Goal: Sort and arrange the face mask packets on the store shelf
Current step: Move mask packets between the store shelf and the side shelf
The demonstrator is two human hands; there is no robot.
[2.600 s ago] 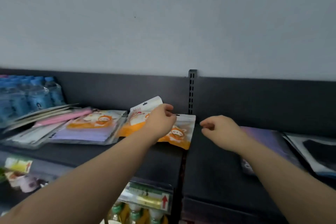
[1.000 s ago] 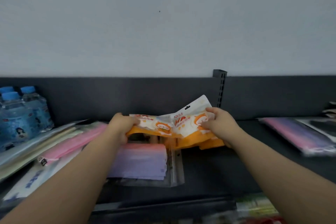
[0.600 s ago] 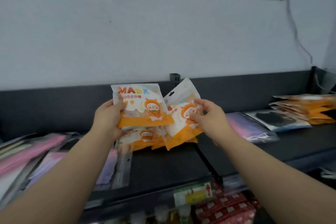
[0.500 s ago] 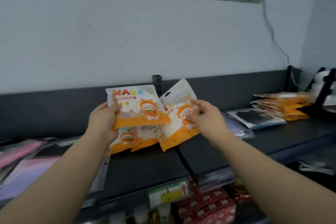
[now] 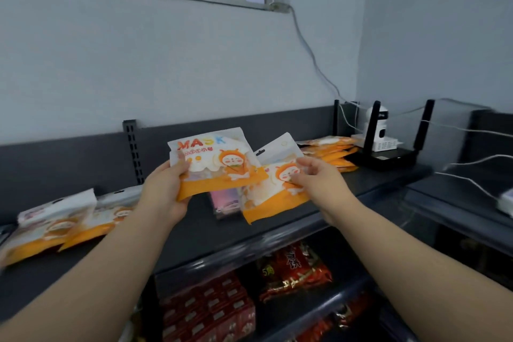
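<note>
Both hands raised above the shelf [image 5: 194,233], apart, each clamped on one packet.

- Left hand [image 5: 166,194]: fingers curled behind the MASK packet [image 5: 219,164], thumb on its front left edge. It may hold more than one; motion blur prevents a count.
- Right hand [image 5: 316,178]: pinches the second orange packet [image 5: 277,200] near its right edge; the packet hangs tilted, with its top corner tucked behind the MASK packet.
- Below, between the hands: pink-purple packet [image 5: 224,200] flat on the shelf.
- Left of the left hand: two orange packets [image 5: 55,225] lying loose.
- Beyond the right hand: orange stack [image 5: 330,151], just beside the router [image 5: 388,158].

Risks (judgement): the edge pinch on glossy film could slip, dropping a packet onto the shelf. The stack looks fanned, so adding to it carelessly could slide it against the router.
</note>
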